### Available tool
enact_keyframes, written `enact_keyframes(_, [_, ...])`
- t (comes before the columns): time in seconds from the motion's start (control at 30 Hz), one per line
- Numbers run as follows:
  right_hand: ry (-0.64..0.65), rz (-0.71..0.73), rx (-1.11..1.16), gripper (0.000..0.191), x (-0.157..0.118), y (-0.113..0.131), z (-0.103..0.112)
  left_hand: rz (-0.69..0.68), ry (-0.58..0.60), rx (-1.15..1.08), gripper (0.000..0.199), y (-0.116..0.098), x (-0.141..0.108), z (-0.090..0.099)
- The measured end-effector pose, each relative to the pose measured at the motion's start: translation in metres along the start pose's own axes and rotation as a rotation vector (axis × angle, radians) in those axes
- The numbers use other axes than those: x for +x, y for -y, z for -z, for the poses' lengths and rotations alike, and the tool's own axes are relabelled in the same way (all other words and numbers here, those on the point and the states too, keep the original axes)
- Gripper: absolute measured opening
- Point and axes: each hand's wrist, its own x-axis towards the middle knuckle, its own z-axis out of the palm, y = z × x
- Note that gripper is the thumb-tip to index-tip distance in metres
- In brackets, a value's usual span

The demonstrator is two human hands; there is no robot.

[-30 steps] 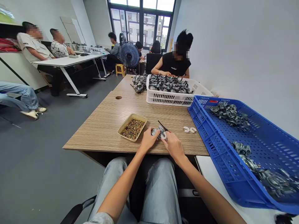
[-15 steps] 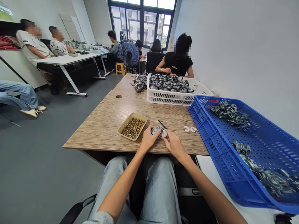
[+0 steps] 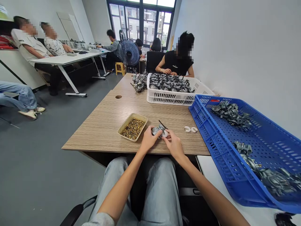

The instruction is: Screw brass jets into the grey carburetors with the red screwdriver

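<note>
- Barely anything's moved since half a second ago; the small white plastic-looking piece (image 3: 165,133) seems turned a touch, showing more crescent than disc
- For doing this bit well, I'd brace the silvery-grey metal part (image 3: 157,129) in one hand and nudge the white piece gently with the other; forcing it could bend something, imo
- Left hand (image 3: 148,139) is curled most of the way in, thumb on top, gripping the metal part; right hand (image 3: 174,143) has thumb and fingertips pinched at the white piece; undersides are hidden, so can't tell about the other fingers
- Metal part sits in the hands near the front edge of the wood-grain table (image 3: 98,135); beige rectangular tray (image 3: 140,117) of thin brass-coloured pieces (image 3: 134,128) to its left, two white C-shaped pieces (image 3: 187,127) towards the right edge
</note>
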Motion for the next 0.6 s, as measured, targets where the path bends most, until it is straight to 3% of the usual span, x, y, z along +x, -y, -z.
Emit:
enact_keyframes(0.27, [-0.044, -0.065, 0.064, 0.028, -0.0031, 0.0047, -0.0044, -0.025, -0.032, 0.025, 0.045, 0.0001, -0.0021, -0.0005])
enact_keyframes(0.6, [-0.020, -0.089, 0.133, 0.033, 0.0019, -0.0013, -0.0047, -0.027, -0.045, -0.033, 0.044, -0.0039, -0.0023, 0.0002])
